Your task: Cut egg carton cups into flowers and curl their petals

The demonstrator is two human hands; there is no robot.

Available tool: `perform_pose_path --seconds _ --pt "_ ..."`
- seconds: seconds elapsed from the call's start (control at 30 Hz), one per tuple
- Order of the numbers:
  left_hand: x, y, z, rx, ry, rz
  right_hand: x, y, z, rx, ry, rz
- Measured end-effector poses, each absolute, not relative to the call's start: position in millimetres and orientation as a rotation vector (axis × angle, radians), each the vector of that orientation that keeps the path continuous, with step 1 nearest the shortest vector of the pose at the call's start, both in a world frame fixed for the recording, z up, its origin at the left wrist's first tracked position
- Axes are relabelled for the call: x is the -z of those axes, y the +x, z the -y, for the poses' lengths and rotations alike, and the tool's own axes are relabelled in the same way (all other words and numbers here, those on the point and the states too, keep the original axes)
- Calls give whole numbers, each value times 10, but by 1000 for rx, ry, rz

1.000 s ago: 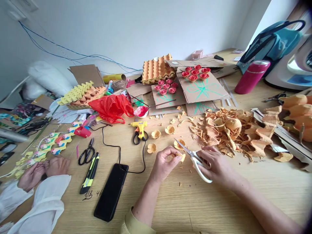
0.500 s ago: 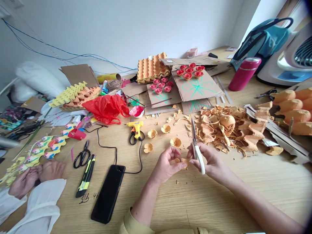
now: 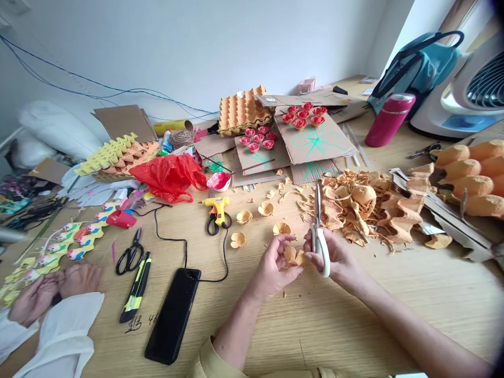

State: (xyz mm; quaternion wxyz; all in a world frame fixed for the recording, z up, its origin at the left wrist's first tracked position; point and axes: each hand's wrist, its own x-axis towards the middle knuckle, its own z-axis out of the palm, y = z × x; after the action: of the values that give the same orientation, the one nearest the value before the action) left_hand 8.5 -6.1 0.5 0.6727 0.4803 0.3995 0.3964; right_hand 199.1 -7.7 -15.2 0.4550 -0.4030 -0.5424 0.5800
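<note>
My left hand (image 3: 277, 265) is closed on a small tan egg-carton cup (image 3: 294, 256) with petal-like edges. White-handled scissors (image 3: 322, 249) are in my right hand (image 3: 336, 257), their blades together and pointing away from me. The fingertips of my right hand are close to the cup's right edge; whether they touch it I cannot tell. Just beyond my hands lies another cut cup (image 3: 282, 229). Further left on the table are more flower-shaped cups (image 3: 238, 240), some of them stacked (image 3: 244, 217). Tiny tan scraps lie below my hands.
A pile of carton scraps (image 3: 354, 210) spreads at the right. Red paper flowers (image 3: 301, 124) stand on cardboard (image 3: 315, 144) at the back. A yellow glue gun (image 3: 216, 207), black phone (image 3: 173, 315), utility knife (image 3: 136, 289) and black scissors (image 3: 129, 257) lie left. A co-worker's hands (image 3: 79, 278) are far left.
My left hand has turned the cup so its petals now stand up. The scissors have swung slightly, blades pointing more straight ahead. The whole view has shifted a little.
</note>
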Motion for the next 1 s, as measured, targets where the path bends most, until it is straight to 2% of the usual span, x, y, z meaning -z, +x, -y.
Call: perform_pose_path --seconds 0.2,0.5,0.73,1.0 --pt "-17 94 39 -960 856 -769 149 1944 114 -1367 -1022 1379" --pt "-63 127 61 -1135 796 -861 -44 1966 137 -1209 -1124 1590" --pt "-23 32 3 -1256 761 -888 -53 1982 136 -1337 -1145 1801" --pt "-48 18 5 -1286 762 -876 -90 1943 143 -1339 -1173 1968"
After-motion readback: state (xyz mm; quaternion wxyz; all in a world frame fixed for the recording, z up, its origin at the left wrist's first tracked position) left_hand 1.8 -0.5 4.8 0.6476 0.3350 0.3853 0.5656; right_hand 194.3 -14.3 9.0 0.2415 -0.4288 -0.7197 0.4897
